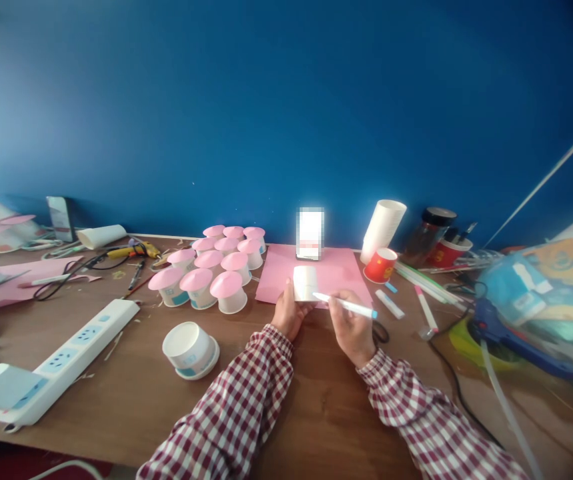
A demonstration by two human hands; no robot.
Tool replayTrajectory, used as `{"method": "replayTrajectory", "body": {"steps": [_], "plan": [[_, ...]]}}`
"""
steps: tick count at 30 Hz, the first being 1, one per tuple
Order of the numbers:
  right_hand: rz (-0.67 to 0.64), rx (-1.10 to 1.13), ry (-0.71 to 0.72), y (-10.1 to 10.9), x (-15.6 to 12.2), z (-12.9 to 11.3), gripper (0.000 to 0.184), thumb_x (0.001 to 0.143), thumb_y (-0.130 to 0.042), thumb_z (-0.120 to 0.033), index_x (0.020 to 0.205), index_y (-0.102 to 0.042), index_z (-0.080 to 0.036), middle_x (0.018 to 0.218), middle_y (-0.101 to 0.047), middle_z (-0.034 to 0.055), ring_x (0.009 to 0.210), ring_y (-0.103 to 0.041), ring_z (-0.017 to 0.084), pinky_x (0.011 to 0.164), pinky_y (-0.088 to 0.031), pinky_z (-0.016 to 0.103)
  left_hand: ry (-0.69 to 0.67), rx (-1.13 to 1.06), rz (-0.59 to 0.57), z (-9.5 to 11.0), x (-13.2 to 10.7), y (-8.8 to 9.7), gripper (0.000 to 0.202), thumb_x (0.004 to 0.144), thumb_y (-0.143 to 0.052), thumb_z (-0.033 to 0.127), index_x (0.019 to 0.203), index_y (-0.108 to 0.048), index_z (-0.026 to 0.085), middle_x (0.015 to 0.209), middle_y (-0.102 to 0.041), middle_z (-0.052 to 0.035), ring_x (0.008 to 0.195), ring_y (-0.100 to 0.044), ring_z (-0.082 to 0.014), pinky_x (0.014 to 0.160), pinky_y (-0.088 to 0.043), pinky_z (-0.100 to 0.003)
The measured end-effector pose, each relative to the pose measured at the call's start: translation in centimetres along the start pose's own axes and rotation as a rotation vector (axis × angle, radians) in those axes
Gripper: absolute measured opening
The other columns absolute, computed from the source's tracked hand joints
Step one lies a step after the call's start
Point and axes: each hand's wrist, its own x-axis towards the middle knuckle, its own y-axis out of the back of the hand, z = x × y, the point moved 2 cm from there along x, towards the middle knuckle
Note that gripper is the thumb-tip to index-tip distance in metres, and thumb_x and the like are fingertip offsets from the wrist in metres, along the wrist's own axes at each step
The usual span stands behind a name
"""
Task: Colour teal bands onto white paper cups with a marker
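A small white paper cup is gripped by my left hand, its fingers wrapped around the side and underneath. My right hand pinches a white marker with a blue end. The marker's tip points left and meets or nearly meets the cup's side; I cannot tell which. Behind the cup lies a sheet of pink paper, on which a phone with a blurred bright screen stands upright. To the left, several white cups with pink cone tops are grouped in rows.
A white power strip and a white tub occupy the left side. Rightward stand a red cup, a leaning stack of white cups and a dark-lidded jar. A blue glue gun lies far right.
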Motion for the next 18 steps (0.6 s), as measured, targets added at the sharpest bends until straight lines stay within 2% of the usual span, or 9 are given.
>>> {"method": "replayTrajectory", "body": {"steps": [6,12,18], "plan": [[-0.037,-0.005,-0.012,-0.08,-0.09,0.19,0.013,0.090,-0.053,-0.030,0.093,-0.059,-0.019,0.084,-0.067,0.0048,0.076,-0.065,0.018,0.069,-0.055,0.031,-0.015,0.025,-0.015,-0.15,0.15,0.15,0.047,0.087,-0.049,0.049,0.098,-0.063,0.006,0.087,-0.069,-0.0157,0.079,-0.065,-0.0225,0.074,-0.054,-0.036],[-0.046,-0.003,-0.015,-0.09,-0.08,0.43,0.012,0.090,-0.053,-0.030,0.094,-0.059,-0.020,0.084,-0.067,0.0046,0.075,-0.065,0.018,0.069,-0.055,0.031,-0.011,0.019,-0.012,-0.22,0.15,0.01,0.046,0.087,-0.049,0.048,0.097,-0.064,0.006,0.086,-0.068,-0.0154,0.077,-0.065,-0.0228,0.075,-0.053,-0.038],[-0.042,0.010,-0.008,-0.05,-0.06,0.43,0.011,0.090,-0.053,-0.029,0.093,-0.059,-0.020,0.083,-0.066,0.0040,0.074,-0.065,0.018,0.068,-0.054,0.030,0.004,0.029,0.011,-0.16,0.15,-0.07,0.044,0.087,-0.048,0.048,0.094,-0.064,0.007,0.083,-0.068,-0.0145,0.075,-0.065,-0.0220,0.072,-0.053,-0.036]]}}
